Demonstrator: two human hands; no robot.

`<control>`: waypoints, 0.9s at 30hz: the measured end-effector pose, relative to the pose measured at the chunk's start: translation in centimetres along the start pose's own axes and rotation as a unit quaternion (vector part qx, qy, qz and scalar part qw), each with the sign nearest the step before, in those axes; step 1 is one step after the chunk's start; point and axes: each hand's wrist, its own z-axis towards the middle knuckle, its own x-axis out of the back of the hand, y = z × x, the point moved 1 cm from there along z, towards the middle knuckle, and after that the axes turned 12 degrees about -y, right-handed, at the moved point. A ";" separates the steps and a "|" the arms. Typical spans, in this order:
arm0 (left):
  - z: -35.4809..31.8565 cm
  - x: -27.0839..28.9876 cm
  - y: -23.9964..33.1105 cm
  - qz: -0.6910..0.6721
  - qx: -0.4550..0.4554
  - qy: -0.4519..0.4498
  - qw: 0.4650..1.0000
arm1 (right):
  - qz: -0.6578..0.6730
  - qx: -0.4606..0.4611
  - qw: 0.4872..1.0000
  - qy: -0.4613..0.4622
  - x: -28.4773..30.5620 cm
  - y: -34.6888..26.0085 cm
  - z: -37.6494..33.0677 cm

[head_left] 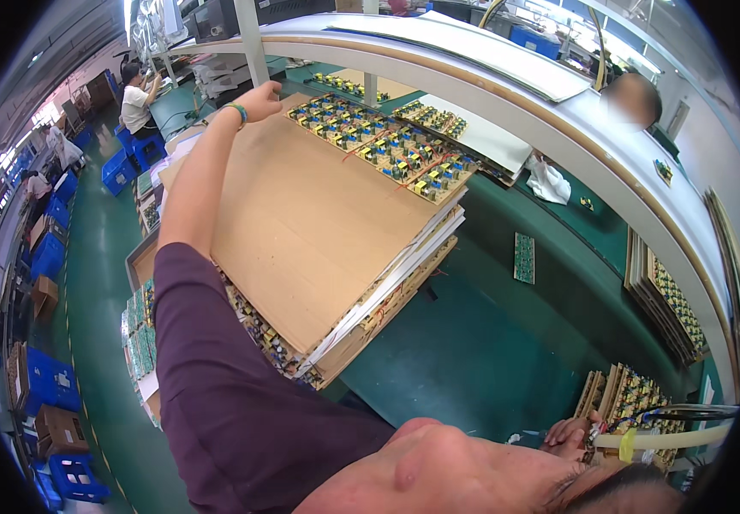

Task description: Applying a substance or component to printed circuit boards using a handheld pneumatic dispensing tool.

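Observation:
A brown cardboard sheet [293, 231] lies on top of a tall layered stack, covering most of it. My left hand [259, 103], with a coloured band at the wrist, is closed at the sheet's far left corner and appears to grip it. Beyond the sheet's far edge, rows of circuit boards with yellow and dark components [387, 146] show on the stack. At the lower right, my right hand [569, 435] has curled fingers beside a pale hose and cables; I cannot make out what it holds. Upright board stacks [631, 398] stand close to it.
A curved white shelf [550, 116] runs above the green bench [456, 343]. One green circuit board [524, 259] lies on the bench, with a white cloth [548, 180] farther back. More layered boards [665, 300] lean at the right. Blue crates [51, 379] line the aisle; other people sit beyond.

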 end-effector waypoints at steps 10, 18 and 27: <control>-24.6 0.9 15.2 -0.175 -0.257 0.140 0.940 | 0.022 -0.030 0.999 0.026 0.9 -1.3 -1.5; -38.7 -17.4 29.8 -0.385 -0.551 -0.173 0.720 | -0.001 -0.056 0.998 -0.002 0.2 -2.3 -1.8; -15.1 -37.1 43.9 -0.222 -0.412 -0.117 0.876 | 0.001 -0.053 0.998 0.016 1.9 -3.6 -3.0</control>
